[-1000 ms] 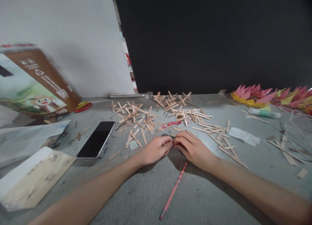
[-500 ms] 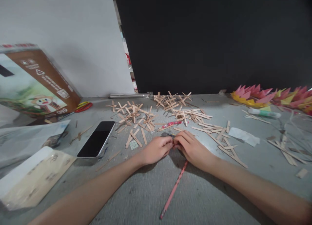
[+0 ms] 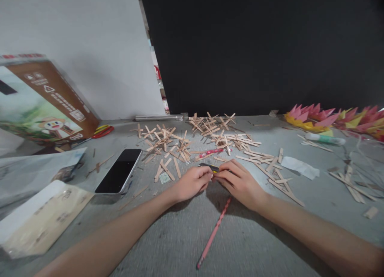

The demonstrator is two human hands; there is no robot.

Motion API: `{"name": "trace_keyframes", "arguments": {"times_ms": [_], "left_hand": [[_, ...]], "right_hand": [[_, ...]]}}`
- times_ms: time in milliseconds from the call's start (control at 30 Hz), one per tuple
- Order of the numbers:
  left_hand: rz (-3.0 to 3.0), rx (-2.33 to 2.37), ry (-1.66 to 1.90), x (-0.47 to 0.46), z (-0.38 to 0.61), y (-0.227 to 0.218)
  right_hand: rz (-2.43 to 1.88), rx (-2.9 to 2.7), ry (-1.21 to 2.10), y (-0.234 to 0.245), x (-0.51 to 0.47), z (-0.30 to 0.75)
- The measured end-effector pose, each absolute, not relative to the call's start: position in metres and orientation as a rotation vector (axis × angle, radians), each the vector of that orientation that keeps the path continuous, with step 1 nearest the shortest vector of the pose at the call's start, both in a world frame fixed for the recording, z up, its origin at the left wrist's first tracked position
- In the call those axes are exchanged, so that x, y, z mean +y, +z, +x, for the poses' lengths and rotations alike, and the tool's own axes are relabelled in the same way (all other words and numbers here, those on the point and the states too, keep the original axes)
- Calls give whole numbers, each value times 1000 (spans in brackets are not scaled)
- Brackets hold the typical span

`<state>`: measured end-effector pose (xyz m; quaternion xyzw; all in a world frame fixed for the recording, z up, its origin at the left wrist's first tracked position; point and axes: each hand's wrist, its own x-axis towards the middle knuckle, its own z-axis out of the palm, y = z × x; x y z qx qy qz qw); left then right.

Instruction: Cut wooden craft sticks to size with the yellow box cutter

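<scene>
My left hand (image 3: 194, 183) is closed in a pinch, its fingertips meeting those of my right hand (image 3: 242, 185) above the grey table. Something small and pale shows at the meeting point, but the fingers hide most of it. My right hand is bent over with its thumb and fingers drawn together. Just behind the fingertips lies a black and yellow tool, apparently a utility knife (image 3: 210, 167), partly covered by the right fingers. A pink pencil (image 3: 213, 237) with a spiral pattern rests below my right hand. Crossed wooden craft sticks (image 3: 162, 140) lie in piles beyond both hands.
A smartphone (image 3: 119, 171), a plastic-wrapped packet (image 3: 45, 221) and a printed box (image 3: 45, 105) are at left, near red-yellow scissors (image 3: 102, 131). To the right are a paper scrap (image 3: 301, 167), a glue stick (image 3: 325, 139) and pink-yellow folded paper (image 3: 312, 117). A black panel (image 3: 270, 49) stands behind.
The right fingers have shifted slightly, leaving a small gap at the left fingertips. More of the black and yellow tool shows behind them. The left hand has barely moved.
</scene>
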<state>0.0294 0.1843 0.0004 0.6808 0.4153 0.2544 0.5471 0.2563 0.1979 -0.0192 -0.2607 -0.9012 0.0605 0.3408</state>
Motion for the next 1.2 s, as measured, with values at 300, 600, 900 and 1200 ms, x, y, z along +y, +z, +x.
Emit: {"name": "trace_keyframes", "arguments": {"times_ms": [300,600,900,1200], "left_hand": [[1673,1011,603,184,31,-2],[1881,1063,539,183,32,6],[2262,1125,487,182,34,0],[2193,1099,487,181,33,1]], "right_hand": [[-662,-2299,139,-19,198,254],[-771,-2379,148,-19,195,251],[-909,-2412,63,-20,188,248],[-867,-2333,182,-20,187,246]]}}
